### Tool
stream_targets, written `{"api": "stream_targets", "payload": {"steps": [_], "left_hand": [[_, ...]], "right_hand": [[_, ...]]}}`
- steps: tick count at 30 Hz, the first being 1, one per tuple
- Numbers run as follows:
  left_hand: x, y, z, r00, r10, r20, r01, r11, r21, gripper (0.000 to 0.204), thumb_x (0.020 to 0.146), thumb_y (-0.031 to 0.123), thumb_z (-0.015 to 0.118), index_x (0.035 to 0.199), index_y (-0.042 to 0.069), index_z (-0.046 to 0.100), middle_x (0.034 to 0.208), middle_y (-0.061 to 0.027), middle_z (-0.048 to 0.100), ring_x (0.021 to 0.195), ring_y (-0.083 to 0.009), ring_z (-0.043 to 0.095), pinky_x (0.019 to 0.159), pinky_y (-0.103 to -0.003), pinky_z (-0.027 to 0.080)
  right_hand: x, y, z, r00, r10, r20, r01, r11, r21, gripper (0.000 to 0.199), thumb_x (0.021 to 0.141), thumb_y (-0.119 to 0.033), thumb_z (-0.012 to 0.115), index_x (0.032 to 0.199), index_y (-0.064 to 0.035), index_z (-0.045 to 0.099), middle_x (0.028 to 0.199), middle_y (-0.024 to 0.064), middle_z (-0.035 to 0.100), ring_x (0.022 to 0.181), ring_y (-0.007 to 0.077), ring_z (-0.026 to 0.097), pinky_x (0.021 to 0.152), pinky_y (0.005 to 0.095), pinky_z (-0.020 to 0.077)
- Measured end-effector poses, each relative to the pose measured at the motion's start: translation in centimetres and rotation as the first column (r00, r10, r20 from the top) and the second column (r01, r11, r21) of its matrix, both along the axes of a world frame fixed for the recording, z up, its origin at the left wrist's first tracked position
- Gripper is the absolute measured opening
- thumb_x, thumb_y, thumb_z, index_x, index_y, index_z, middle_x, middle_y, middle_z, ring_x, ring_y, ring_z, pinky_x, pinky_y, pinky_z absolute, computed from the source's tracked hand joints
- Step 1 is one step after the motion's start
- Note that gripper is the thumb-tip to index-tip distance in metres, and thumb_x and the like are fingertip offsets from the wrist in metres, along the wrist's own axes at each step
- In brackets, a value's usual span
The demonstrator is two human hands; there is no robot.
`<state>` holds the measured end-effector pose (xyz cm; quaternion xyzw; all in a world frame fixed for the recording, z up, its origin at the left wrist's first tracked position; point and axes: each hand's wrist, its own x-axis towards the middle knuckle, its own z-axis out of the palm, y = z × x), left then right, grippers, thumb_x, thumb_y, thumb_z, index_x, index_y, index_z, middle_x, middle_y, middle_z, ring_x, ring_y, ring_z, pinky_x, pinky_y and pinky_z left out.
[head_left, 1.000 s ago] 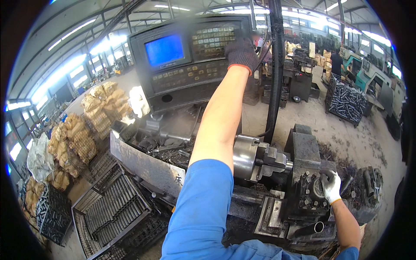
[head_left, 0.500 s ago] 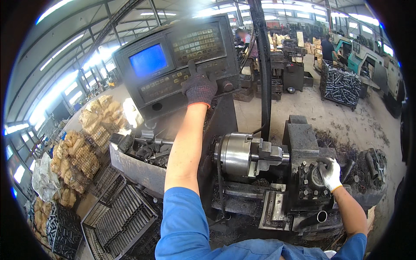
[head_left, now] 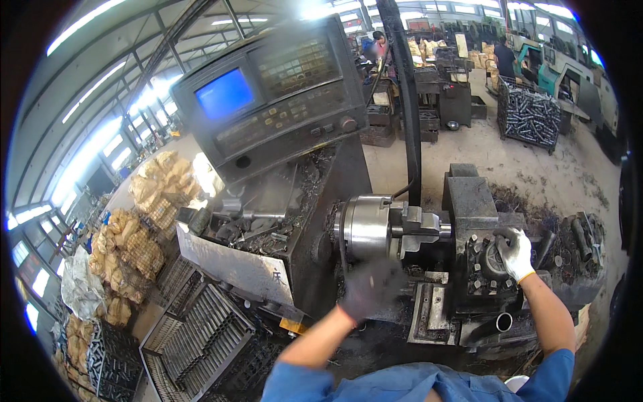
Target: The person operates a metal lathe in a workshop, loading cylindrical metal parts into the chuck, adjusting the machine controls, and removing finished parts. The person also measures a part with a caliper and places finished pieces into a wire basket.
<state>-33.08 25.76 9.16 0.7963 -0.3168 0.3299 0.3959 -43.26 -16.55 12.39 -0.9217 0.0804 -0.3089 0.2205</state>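
Note:
My left hand [head_left: 372, 287], in a dark knit glove, is smeared by motion just below the steel lathe chuck [head_left: 365, 226]; its fingers cannot be made out. Stepped jaws [head_left: 414, 226] stand on the chuck's right side, and a short bright metal cylinder [head_left: 445, 230] shows beyond them. My right hand [head_left: 516, 254] wears a white glove with dirty fingertips. Its fingers curl at the round hub [head_left: 494, 260] on top of the bolted tool post [head_left: 479, 285]; what they close on is hidden. A hollow tube [head_left: 502, 322] points out below the post.
A control panel [head_left: 281, 120] with a lit blue screen [head_left: 225, 93] stands back left. Metal bars fill a rack [head_left: 201, 342] at lower left, near stuffed tan sacks [head_left: 127, 244]. Metal parts fill a wire bin [head_left: 529, 117] at far right, where a person [head_left: 504, 59] stands.
My left hand has left the control panel's buttons and come down and right to below the chuck. The right hand stays at the tool post. The view has shifted slightly.

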Motion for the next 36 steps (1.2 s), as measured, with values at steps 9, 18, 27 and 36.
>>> {"api": "stream_targets", "payload": {"steps": [9,18,27,36], "left_hand": [[-16.8,12.0,-22.0,0.510,-0.383,-0.770,-0.812,0.082,-0.578,0.050,0.105,0.051,0.057,0.135,0.013,0.067,0.120,-0.0097,0.072,0.109,-0.0345,0.068,0.088,-0.048,0.055],[-13.7,20.4,-19.1,0.657,-0.363,-0.661,-0.663,0.140,-0.735,0.044,0.107,0.050,0.053,0.128,0.015,0.070,0.115,-0.0054,0.073,0.101,-0.0251,0.068,0.084,-0.043,0.055],[-13.7,24.4,-21.2,0.502,-0.195,-0.843,-0.822,0.197,-0.535,0.042,0.108,0.054,0.052,0.093,0.015,0.063,0.079,-0.0043,0.060,0.074,-0.0213,0.057,0.067,-0.039,0.048],[-16.8,8.4,-10.4,0.720,-0.004,-0.694,-0.495,0.698,-0.518,0.020,0.106,0.023,0.064,0.111,0.005,0.070,0.106,-0.0085,0.072,0.090,-0.0249,0.067,0.084,-0.038,0.056]], "right_hand": [[0.1,0.2,0.0,0.999,-0.003,-0.037,0.003,1.000,0.013,0.015,0.092,-0.012,0.073,0.104,-0.0074,0.081,0.106,0.0162,0.078,0.104,0.0376,0.071,0.094,0.0435,0.0559],[0.2,0.1,0.0,1.000,0.018,0.006,-0.018,1.000,0.005,0.017,0.092,-0.016,0.072,0.104,-0.0094,0.081,0.103,0.0158,0.078,0.099,0.0389,0.072,0.091,0.0452,0.0565],[0.6,1.1,0.3,0.999,-0.037,0.027,0.038,0.999,-0.032,0.025,0.095,-0.032,0.071,0.105,-0.0118,0.081,0.099,0.0159,0.077,0.092,0.0409,0.072,0.088,0.0492,0.0570],[0.2,1.5,1.0,0.999,-0.026,-0.030,0.027,1.000,0.017,0.026,0.094,-0.030,0.067,0.109,-0.0137,0.081,0.102,0.0145,0.078,0.099,0.0393,0.071,0.089,0.0487,0.0581]]}}
